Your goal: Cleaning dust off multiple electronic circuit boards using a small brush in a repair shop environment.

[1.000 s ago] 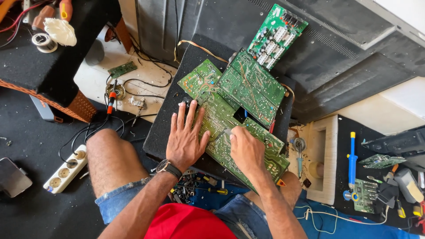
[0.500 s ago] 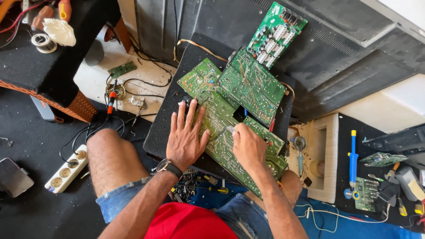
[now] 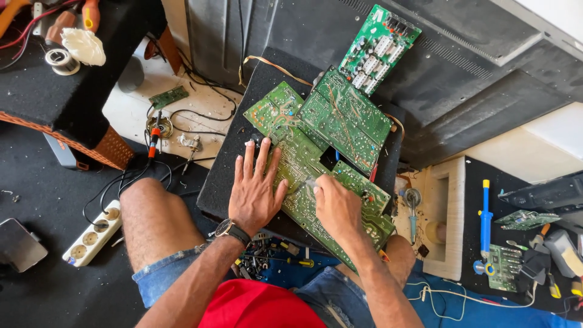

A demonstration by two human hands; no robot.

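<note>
Left hand (image 3: pixel 255 191) lay flat, fingers spread, pinning the long green circuit board (image 3: pixel 303 182) mid-frame on the black pad (image 3: pixel 228 176). Right hand (image 3: pixel 337 206) was curled, rubbing the board; can't tell what it pinched. I'd say steady pressure, short strokes.

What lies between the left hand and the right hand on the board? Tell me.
In the head view, only a bare strip of the large green circuit board separates the flat left hand from the right hand.
</note>
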